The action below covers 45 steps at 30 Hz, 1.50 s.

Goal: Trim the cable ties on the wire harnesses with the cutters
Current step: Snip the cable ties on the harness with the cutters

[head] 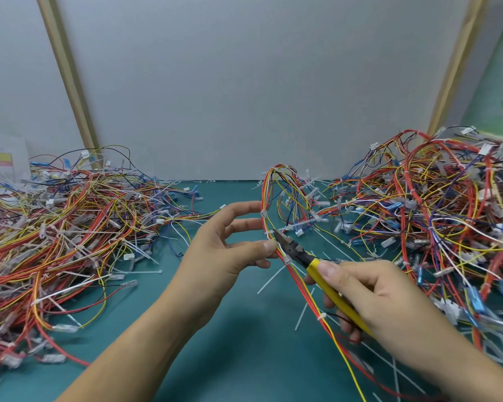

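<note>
Wire harness [274,195] of red, yellow and white leads: held above the teal counter [230,343] at centre, its loop arching toward 12 o'clock and its tail running down to 5 o'clock. White plastic cable ties [287,259] ring it at intervals.

Left hand [215,256], entering from 7 o'clock: thumb and a lower finger pinch the harness just below one tie. The other fingers [244,206] are spread, the topmost touching the bundle higher up.

Right hand [384,303], entering from 4 o'clock: curled round the handles of the yellow-handled, dark-nosed cutters [295,250], thumb laid along the top. The cutter nose points to 10 o'clock and touches the harness just beside the left thumb; I cannot tell the jaw gap.

Loose white tie strips [269,280] lie on the counter under the hands. Tangled heap of multicoloured harnesses [70,227] at 9 o'clock; taller heap [433,213] at 3 o'clock. Grey wall panel [244,82] at 12 o'clock.
</note>
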{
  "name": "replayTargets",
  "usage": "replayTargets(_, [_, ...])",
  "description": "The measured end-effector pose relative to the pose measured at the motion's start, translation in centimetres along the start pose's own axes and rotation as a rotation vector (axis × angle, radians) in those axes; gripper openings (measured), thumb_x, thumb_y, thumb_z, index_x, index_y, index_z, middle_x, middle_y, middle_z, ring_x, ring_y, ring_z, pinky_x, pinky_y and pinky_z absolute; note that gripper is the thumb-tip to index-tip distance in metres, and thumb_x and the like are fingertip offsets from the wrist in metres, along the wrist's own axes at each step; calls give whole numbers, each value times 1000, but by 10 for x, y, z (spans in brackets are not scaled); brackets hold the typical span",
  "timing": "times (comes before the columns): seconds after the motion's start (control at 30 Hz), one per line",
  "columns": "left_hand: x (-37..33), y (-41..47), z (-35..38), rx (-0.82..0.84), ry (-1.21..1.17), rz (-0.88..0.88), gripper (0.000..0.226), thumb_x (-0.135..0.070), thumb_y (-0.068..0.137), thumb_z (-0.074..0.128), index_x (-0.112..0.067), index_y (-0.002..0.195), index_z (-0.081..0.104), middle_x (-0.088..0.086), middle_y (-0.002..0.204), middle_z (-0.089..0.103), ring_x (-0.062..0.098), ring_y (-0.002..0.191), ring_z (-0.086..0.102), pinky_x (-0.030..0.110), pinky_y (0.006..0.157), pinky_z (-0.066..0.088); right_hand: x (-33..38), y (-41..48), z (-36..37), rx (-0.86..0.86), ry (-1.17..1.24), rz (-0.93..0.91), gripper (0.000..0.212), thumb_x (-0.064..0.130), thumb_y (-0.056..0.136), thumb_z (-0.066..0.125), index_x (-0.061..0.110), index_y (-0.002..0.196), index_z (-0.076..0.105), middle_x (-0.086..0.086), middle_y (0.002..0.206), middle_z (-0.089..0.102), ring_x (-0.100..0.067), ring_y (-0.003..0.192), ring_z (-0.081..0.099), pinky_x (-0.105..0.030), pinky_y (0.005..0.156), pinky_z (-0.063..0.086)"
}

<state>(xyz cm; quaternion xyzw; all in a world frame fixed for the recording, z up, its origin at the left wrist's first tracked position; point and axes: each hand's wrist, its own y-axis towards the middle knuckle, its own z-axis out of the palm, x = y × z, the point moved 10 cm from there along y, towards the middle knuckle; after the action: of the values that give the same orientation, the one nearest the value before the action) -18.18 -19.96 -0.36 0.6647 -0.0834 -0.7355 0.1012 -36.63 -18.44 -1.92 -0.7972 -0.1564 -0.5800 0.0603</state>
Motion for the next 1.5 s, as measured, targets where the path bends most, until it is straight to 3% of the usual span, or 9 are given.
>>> replayTargets(0.1, [0,-1,3,24,-16,6,43,-9,69,77,-30,107,72,-5,101,74,30,80,73,27,68,54,3,-1,1,11,-7,-23,41,59,83,52,28,68,75,1,51,55,-17,43,52,-31,43,45])
replayTargets(0.23, [0,-1,5,38,-31,11,41,-6,69,76,-28,103,72,-2,101,73,25,75,71,25,66,54,-3,0,-2,-30,85,17,49,63,76,53,20,82,77,-4,61,58,-21,46,54,-32,45,47])
replayTargets(0.4, [10,0,2,-3,-153,-103,22,-4,72,69,-9,93,65,12,96,69,27,73,68,29,58,55,4,1,-11,-115,148,-57,47,64,72,57,26,87,78,-1,71,62,-24,60,65,-41,65,61])
replayTargets(0.53, [18,-1,-9,-100,-80,-207,34,-44,85,65,-16,67,63,10,63,60,26,50,61,30,49,53,4,1,-7,-112,144,-96,40,62,81,65,24,88,75,4,73,64,-26,74,71,-35,72,63])
replayTargets(0.63, [26,-2,-7,-82,26,-243,28,-32,100,52,-4,97,56,8,50,53,25,36,54,29,45,50,4,1,-10,-138,209,-109,32,52,76,68,24,91,74,-8,78,65,-28,78,71,-37,76,63])
replayTargets(0.73, [31,-5,2,-14,47,-291,18,-10,98,45,-16,107,59,15,65,68,33,51,66,39,57,56,4,2,-17,-183,213,-134,9,29,85,67,26,91,74,-13,77,66,-27,73,68,-35,72,63])
replayTargets(0.87, [30,-5,8,17,24,-273,21,1,93,48,-9,93,67,13,84,73,26,68,71,31,59,59,3,3,-23,-215,198,-157,17,9,90,66,25,89,73,-4,70,66,-17,62,61,-30,55,57])
replayTargets(1.23, [24,-9,25,136,23,-197,14,-1,88,66,0,101,70,15,86,72,27,70,72,28,63,59,8,-1,-16,-195,9,-209,27,11,88,70,37,95,69,6,93,75,-16,80,71,-34,71,59])
replayTargets(1.5, [31,-11,37,188,59,-185,18,-7,73,77,-8,91,75,14,79,68,26,68,72,24,62,56,4,-1,-7,-149,-63,-187,23,7,88,70,28,98,69,9,82,72,-5,74,67,-14,63,48])
